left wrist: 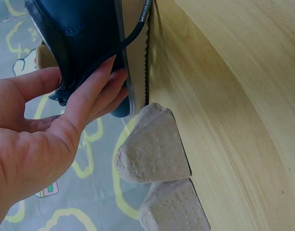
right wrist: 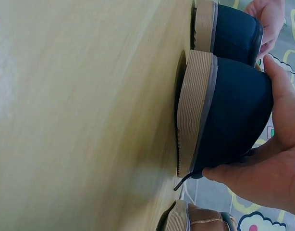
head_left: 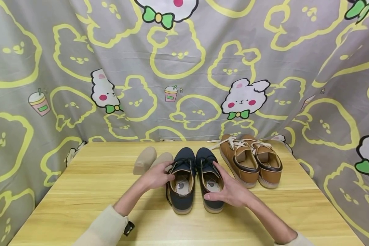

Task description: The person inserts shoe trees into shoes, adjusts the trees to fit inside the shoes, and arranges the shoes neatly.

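Two navy lace-up shoes stand side by side on the wooden table, toes pointing away from me. My left hand (head_left: 156,176) grips the outer side of the left navy shoe (head_left: 182,203), thumb over the collar and fingers along the outside. A dark lace hangs down that side, across the fingers in the left wrist view. My right hand (head_left: 233,191) holds the right navy shoe (head_left: 213,205), with its thumb near the heel collar and its fingers on the outer side. In the right wrist view its tan ribbed sole (right wrist: 193,115) is close to the tabletop; contact is unclear.
Two beige, toe-shaped pieces (head_left: 145,160) lie left of the navy shoes, one partly behind my left hand. A pair of brown shoes (head_left: 240,162) with white laces stands at the right rear. Behind the wooden table (head_left: 89,177) hangs a grey patterned curtain (head_left: 190,116).
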